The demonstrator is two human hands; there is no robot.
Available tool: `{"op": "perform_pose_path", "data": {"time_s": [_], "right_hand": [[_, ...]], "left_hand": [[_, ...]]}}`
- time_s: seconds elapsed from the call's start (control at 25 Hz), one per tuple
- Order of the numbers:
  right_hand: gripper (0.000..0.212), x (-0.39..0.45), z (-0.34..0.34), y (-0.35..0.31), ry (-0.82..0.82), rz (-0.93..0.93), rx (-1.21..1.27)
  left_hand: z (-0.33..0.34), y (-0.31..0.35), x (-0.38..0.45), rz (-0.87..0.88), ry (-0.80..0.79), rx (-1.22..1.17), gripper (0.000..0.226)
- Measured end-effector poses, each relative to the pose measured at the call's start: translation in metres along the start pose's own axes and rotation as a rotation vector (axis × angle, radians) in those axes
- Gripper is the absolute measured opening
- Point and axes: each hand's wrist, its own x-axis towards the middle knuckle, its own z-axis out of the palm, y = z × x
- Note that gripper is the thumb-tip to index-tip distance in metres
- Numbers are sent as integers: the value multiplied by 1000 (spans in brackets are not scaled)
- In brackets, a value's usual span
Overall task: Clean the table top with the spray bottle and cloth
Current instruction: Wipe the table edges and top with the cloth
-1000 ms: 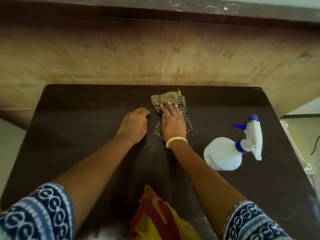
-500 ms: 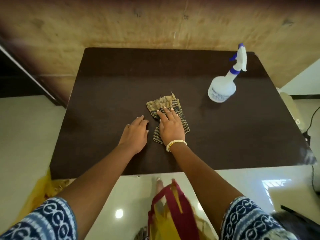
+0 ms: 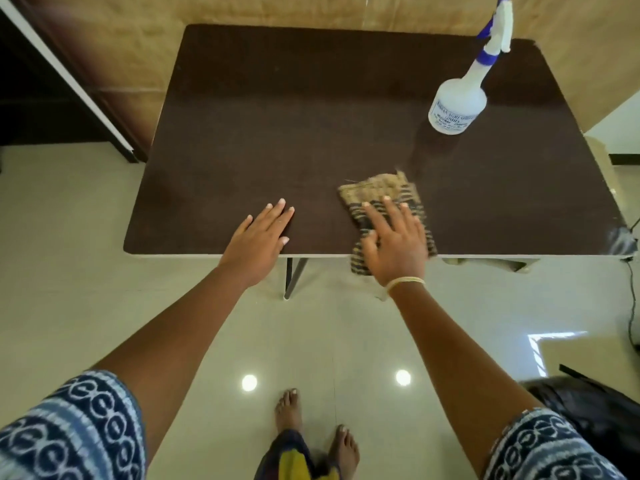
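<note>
The dark brown rectangular table top (image 3: 311, 126) stands on a pale glossy tiled floor (image 3: 69, 271), against a tan wall. The striped beige-and-dark folded cloth (image 3: 381, 192) lies at the near edge, partly hanging over, its long axis running away from the person. The right hand (image 3: 394, 244) presses it with straight fingers. The left hand (image 3: 258, 242) rests flat beside it. The white plastic spray bottle with blue nozzle (image 3: 457, 102) stands upright at the far right.

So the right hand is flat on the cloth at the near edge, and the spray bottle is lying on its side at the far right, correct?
Not quite. In the head view the spray bottle stands upright at the far right. The right hand is indeed flat on the cloth at the near edge.
</note>
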Motion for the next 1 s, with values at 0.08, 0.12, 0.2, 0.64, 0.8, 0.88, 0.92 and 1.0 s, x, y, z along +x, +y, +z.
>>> {"op": "perform_pose_path", "data": {"time_s": [0.08, 0.12, 0.2, 0.64, 0.8, 0.88, 0.92, 1.0], "right_hand": [[53, -14, 2, 29, 120, 109, 8], [52, -21, 5, 33, 169, 168, 11], [48, -26, 14, 17, 271, 295, 18], [55, -53, 85, -212, 155, -99, -11], [54, -55, 98, -268, 157, -167, -8], [53, -56, 101, -282, 174, -186, -17], [52, -54, 102, -283, 197, -182, -7], [51, -51, 103, -269, 236, -215, 5]], "left_hand": [[-2, -6, -5, 26, 3, -11, 54], [-3, -10, -9, 40, 9, -18, 54], [-9, -18, -17, 47, 40, -44, 54], [-34, -132, -97, -171, 7, 242, 75], [-36, -163, -103, -108, -28, 307, 76], [-31, -165, -103, -97, 1, 325, 71], [-29, -163, -102, -98, 17, 318, 69], [-25, -156, -101, -109, 34, 307, 66]]}}
